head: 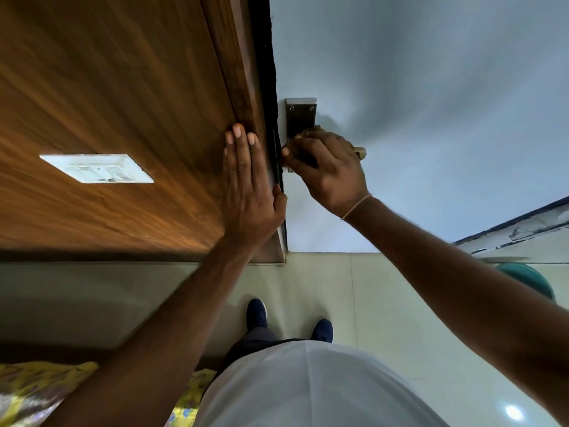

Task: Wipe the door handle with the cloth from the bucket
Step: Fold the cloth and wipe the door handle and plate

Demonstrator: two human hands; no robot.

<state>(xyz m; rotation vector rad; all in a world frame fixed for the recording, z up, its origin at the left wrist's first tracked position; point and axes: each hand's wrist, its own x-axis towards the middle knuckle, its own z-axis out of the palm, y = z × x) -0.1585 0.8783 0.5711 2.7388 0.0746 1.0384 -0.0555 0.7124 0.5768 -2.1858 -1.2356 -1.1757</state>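
A metal door handle plate [301, 117] is fixed on the pale grey door [431, 103]. My right hand [326, 171] is closed around the lever with a brownish cloth [358, 151] bunched under the fingers; only small bits of cloth show at the hand's top and right edge. The lever itself is hidden by the hand. My left hand [246, 183] lies flat, fingers together, against the brown wooden frame [240, 87] beside the door edge, with the thumb on the edge. A teal bucket [528, 277] stands on the floor at the right, partly behind my right forearm.
A white switch plate [97, 168] is set in the wood-panelled wall at the left. Pale floor tiles [354, 288] lie below, with my two dark blue shoes [257, 314] on them. A yellow patterned fabric [37, 386] shows at the bottom left.
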